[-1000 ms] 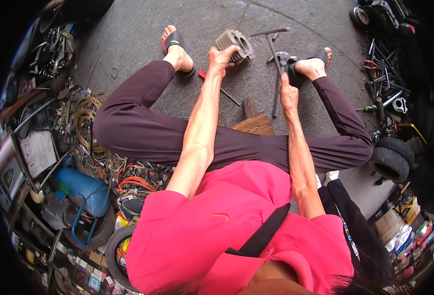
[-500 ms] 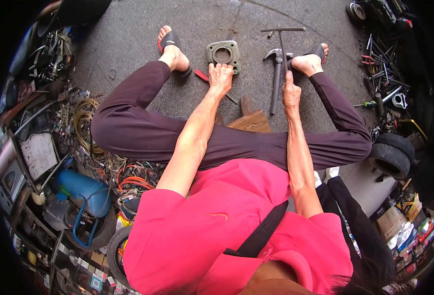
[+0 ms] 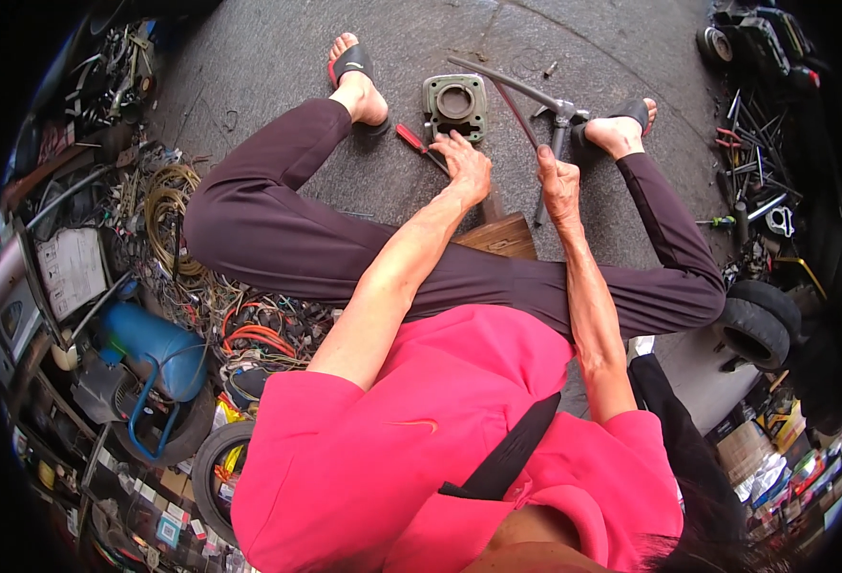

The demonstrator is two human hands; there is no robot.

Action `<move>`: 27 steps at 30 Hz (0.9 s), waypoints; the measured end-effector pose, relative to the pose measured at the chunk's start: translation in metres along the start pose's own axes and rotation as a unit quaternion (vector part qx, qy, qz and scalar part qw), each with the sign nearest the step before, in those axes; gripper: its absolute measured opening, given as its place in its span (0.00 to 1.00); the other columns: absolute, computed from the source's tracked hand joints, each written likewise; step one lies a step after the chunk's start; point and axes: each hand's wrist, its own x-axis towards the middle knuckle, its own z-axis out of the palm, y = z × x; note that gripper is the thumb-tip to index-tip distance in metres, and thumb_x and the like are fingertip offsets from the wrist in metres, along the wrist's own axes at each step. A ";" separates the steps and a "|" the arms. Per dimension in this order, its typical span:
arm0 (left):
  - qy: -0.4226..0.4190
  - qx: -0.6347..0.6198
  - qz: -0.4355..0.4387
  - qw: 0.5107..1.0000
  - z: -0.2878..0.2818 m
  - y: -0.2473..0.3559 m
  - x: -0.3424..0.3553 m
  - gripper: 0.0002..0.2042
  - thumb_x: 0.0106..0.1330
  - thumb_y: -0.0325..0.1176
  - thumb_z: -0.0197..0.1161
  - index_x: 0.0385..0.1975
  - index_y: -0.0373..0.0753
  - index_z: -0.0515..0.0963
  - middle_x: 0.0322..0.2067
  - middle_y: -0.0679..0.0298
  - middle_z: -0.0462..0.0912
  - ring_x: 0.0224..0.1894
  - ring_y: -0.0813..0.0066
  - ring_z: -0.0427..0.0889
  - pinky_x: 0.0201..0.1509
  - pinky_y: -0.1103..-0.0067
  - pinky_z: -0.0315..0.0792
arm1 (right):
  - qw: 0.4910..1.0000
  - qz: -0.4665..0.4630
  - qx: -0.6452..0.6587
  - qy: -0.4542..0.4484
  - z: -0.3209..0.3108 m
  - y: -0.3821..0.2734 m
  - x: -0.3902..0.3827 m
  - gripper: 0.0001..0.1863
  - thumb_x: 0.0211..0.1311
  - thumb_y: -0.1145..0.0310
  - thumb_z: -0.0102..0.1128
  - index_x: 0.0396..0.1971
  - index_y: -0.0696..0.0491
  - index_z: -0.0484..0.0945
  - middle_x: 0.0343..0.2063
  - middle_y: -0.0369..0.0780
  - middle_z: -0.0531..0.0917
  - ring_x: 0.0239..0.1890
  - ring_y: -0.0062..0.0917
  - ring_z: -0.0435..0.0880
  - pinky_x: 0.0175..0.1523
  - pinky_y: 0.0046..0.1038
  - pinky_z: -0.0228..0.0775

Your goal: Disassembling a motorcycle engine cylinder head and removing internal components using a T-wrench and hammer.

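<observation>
A grey metal engine cylinder [image 3: 479, 98] with a round bore rests on the ground between my feet. At its near edge is my left hand [image 3: 468, 170], fingers loosely stretched and apart, holding nothing; whether the fingertips touch the metal I cannot tell. My right hand [image 3: 560, 188] is wrapped around the shaft of a T-handle wrench [image 3: 516, 113], thumb along it. Its crossbar slants at the far end, toward the cylinder. Partly behind the right hand and wrench lies a hammer [image 3: 558, 136]. A red-handled screwdriver [image 3: 409, 137] lies left of the cylinder, its shaft running toward my left hand.
A wooden block [image 3: 503, 237] sits in front of my lap. A small metal piece [image 3: 551, 69] lies beyond the hammer. Coiled cables [image 3: 165, 222] and a blue tank [image 3: 158, 351] crowd the left; loose tools [image 3: 757, 153] and tyres [image 3: 757, 325] line the right.
My left hand has drawn back from the cylinder's near edge and its fingers have loosened. The T-handle wrench has tilted left, its crossbar swinging toward the cylinder. The view has shifted slightly.
</observation>
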 end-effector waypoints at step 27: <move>-0.124 -0.119 -0.003 0.985 0.009 -0.005 0.003 0.28 0.48 0.41 0.68 0.53 0.45 0.77 0.68 0.39 0.29 0.69 0.37 0.45 0.66 0.45 0.40 | 0.986 -0.016 -0.164 -0.034 0.006 -0.013 -0.003 0.38 0.60 0.36 0.50 0.09 0.59 0.66 0.07 0.39 0.61 0.13 0.20 0.60 0.20 0.32 0.52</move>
